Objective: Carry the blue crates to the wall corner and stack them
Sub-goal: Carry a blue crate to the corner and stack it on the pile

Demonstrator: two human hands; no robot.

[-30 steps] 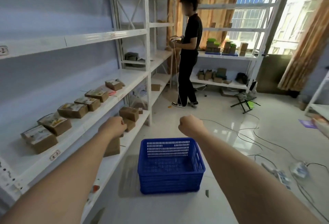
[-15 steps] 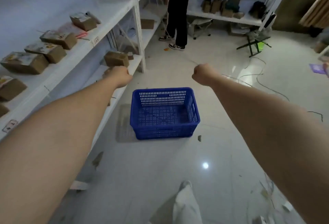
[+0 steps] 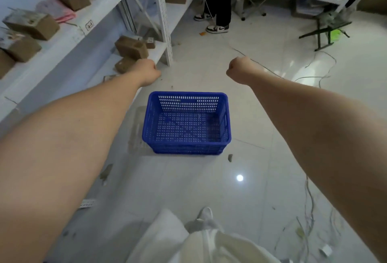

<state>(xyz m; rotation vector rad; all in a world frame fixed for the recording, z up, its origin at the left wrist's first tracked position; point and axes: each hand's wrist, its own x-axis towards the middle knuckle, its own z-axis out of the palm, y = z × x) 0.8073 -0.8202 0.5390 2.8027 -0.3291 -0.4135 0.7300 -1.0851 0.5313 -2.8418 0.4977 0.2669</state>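
Observation:
One empty blue perforated crate [image 3: 186,124] sits on the pale tiled floor straight ahead of me. Both my arms are stretched forward above it. My left hand [image 3: 147,72] is a closed fist, up and to the left of the crate's far rim. My right hand [image 3: 238,70] is also a closed fist, above and right of that rim. Neither hand touches the crate or holds anything.
White metal shelving [image 3: 163,18] with several brown cardboard boxes [image 3: 130,48] runs along my left. Another person's legs [image 3: 219,1] stand at the far end. Loose cables [image 3: 314,70] trail over the floor on the right, beside a folded dark stand [image 3: 322,32]. My white trousers and shoe [image 3: 206,214] are below.
My view has tilted down and drawn nearer, so the crate is larger and lower in the frame. Both fists stay closed and spread slightly wider apart.

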